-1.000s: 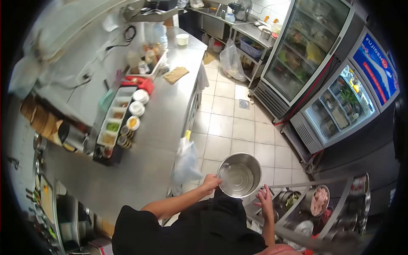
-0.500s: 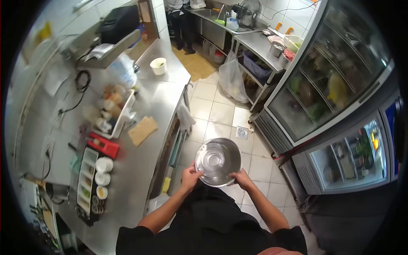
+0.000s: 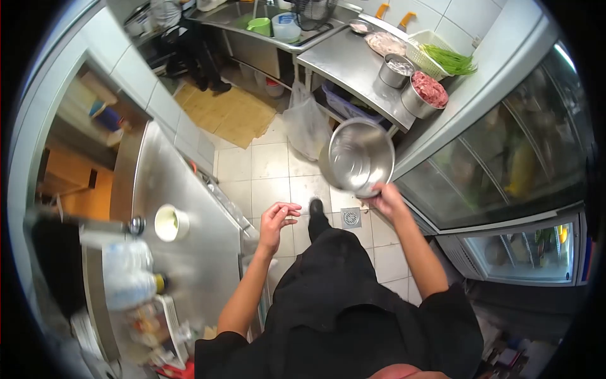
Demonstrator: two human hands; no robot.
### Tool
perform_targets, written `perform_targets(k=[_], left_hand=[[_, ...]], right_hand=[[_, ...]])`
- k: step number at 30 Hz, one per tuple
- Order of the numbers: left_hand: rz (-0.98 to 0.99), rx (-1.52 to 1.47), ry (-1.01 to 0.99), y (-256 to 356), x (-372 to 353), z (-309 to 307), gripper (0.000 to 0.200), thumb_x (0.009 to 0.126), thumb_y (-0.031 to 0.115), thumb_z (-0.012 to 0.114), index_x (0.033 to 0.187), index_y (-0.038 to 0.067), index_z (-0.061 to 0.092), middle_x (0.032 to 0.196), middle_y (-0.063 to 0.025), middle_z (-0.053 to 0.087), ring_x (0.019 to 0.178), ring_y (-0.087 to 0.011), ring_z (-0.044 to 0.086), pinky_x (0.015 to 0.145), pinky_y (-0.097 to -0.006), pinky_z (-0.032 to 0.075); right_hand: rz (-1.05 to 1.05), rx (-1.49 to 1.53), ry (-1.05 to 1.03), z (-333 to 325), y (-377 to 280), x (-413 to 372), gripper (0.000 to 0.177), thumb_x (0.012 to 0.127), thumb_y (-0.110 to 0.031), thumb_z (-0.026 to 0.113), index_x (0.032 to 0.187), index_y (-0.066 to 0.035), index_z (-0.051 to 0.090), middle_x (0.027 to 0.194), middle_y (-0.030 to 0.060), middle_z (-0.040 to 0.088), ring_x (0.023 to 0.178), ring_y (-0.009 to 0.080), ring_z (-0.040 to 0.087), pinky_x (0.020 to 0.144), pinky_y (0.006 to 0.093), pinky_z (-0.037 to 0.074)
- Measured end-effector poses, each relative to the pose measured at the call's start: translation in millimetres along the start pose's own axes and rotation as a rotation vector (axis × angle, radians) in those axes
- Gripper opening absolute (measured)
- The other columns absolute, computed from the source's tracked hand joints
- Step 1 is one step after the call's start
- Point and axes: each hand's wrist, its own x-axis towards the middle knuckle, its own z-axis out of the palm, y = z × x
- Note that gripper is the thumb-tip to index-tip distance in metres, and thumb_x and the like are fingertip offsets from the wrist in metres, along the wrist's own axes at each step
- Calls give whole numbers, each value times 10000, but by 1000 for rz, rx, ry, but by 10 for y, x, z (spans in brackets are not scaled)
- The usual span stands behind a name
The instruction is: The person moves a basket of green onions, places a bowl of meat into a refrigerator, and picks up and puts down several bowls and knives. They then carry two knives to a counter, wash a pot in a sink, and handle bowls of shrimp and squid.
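Observation:
A round stainless steel bowl (image 3: 357, 156) is tilted in front of me, its inside facing me. My right hand (image 3: 387, 201) grips its near rim, with the thumb over the edge. Nothing is in my left hand (image 3: 278, 221), which hangs in the air left of the bowl with its fingers apart. Just beyond the bowl is a steel table (image 3: 344, 66). On it stand a metal pot of raw minced meat (image 3: 429, 90) and a smaller metal pot with pale contents (image 3: 398, 68).
Green stalks lie in a white basket (image 3: 424, 57) by the wall. A plastic bag (image 3: 306, 120) hangs beside the table. Glass-door fridges (image 3: 499, 145) line my right; a steel counter (image 3: 202, 252) with a white tub (image 3: 171, 223) is left. A person (image 3: 196, 57) stands near the sink (image 3: 237, 18).
I have stepped forward toward the steel table and sink. My left hand has let go of the bowl, and my right hand has carried it forward and to the right.

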Motion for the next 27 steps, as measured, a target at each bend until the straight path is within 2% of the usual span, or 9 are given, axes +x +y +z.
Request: perform_targets(k=[10, 12, 14, 15, 16, 18, 22, 25, 27], left_hand=[[-211, -5, 407, 279, 1923, -1359, 272, 912, 273, 476, 1024, 40, 562, 1011, -116, 630, 849, -164, 606, 721, -290, 480], [-162, -62, 501, 396, 2187, -1684, 258, 916, 255, 472, 1025, 44, 575, 994, -102, 639, 823, -144, 604, 697, -268, 476], [-144, -85, 597, 419, 2494, -2053, 250, 911, 247, 466, 1019, 48, 572, 995, -105, 638, 824, -148, 604, 690, -272, 477], [-160, -132, 651, 416, 2662, -2256, 249, 908, 245, 464, 1015, 48, 571, 991, -105, 639, 819, -152, 604, 683, -271, 476], [-175, -176, 699, 401, 2852, -2469, 247, 904, 244, 462, 1010, 47, 569, 988, -106, 639, 815, -156, 605, 676, -270, 475], [-168, -206, 733, 434, 3348, -2869, 247, 895, 247, 466, 1002, 48, 566, 965, -106, 644, 792, -161, 605, 665, -269, 473], [-272, -158, 681, 894, 4561, -3484, 219, 897, 213, 466, 986, 44, 572, 928, -97, 652, 759, -151, 601, 653, -267, 469], [-266, 22, 493, 1472, 5675, -3842, 165, 893, 161, 482, 956, 49, 585, 905, -65, 649, 751, -118, 588, 644, -244, 459], [-239, 106, 392, 1987, 6329, -3940, 129, 882, 112, 499, 951, 49, 589, 884, -46, 642, 759, -104, 580, 656, -231, 454]], right_hand=[[-71, 549, 44, 250, -1951, 3728, 461, 776, 33, 395, 1205, 176, 302, 1216, 312, 411, 1135, 480, 423, 959, 501, 436], [-181, 363, 112, 529, -2303, 4143, 447, 796, 30, 365, 1204, 196, 291, 1229, 342, 377, 1185, 489, 360, 984, 499, 411], [-576, -611, -64, -335, -2349, 5312, 429, 827, 2, 321, 1206, 198, 276, 1257, 351, 334, 1196, 483, 353, 999, 502, 395], [-504, -27, 14, -227, -2450, 5404, 426, 843, -21, 308, 1208, 196, 270, 1279, 350, 308, 1191, 477, 365, 1001, 493, 397], [-396, 554, 99, -76, -2568, 5401, 425, 859, -45, 294, 1209, 194, 264, 1302, 350, 282, 1186, 471, 377, 1003, 484, 398], [-511, 407, 392, 225, -2593, 5445, 418, 882, -89, 311, 1201, 178, 274, 1338, 355, 228, 1167, 450, 417, 1004, 465, 405], [-396, 2, 518, 2042, -1951, 5004, 365, 898, -128, 398, 1221, 38, 361, 1181, 270, 485, 1052, 336, 556, 900, 415, 492], [-149, -134, 421, 2933, -1472, 5281, 298, 868, -86, 500, 1147, 13, 473, 911, 158, 620, 714, 220, 630, 604, 282, 540], [-225, -322, 263, 3483, -1404, 5550, 247, 862, -63, 501, 1095, 20, 513, 884, 143, 634, 733, 205, 629, 625, 282, 519]])
